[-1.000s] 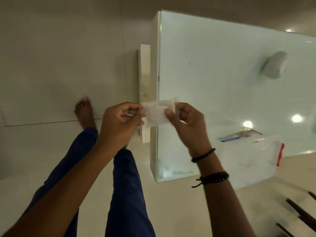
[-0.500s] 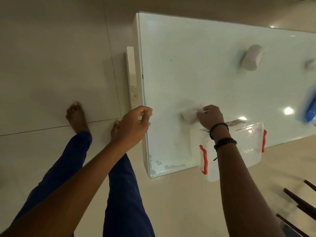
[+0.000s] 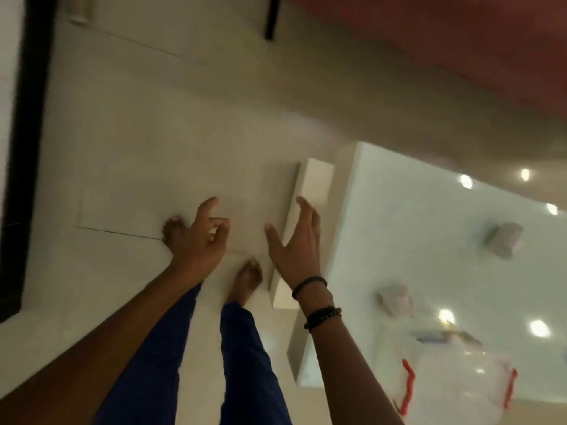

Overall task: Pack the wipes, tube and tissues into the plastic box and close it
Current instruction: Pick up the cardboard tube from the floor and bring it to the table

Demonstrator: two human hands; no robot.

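The clear plastic box (image 3: 454,372) with red latches sits on the glossy white table (image 3: 429,228) near its front edge, at the lower right. A printed flat pack shows inside or behind it. Just beyond the box lies a small white tissue packet (image 3: 394,300), and a second white packet (image 3: 504,240) rests farther back. My left hand (image 3: 199,240) hovers over the floor with fingers loosely curled and nothing in it. My right hand (image 3: 294,240) is spread wide to the left of the table edge, also holding nothing. The frame is blurred.
A white slab-like table leg (image 3: 306,207) stands below the table's left edge, right by my right hand. My bare feet and blue trousers are on the pale tiled floor (image 3: 138,148). A dark red surface fills the upper right.
My right hand let go of the white packet on the table by the box and drew back left, fingers spread. The view swung left and tilted, with the table now at the right.
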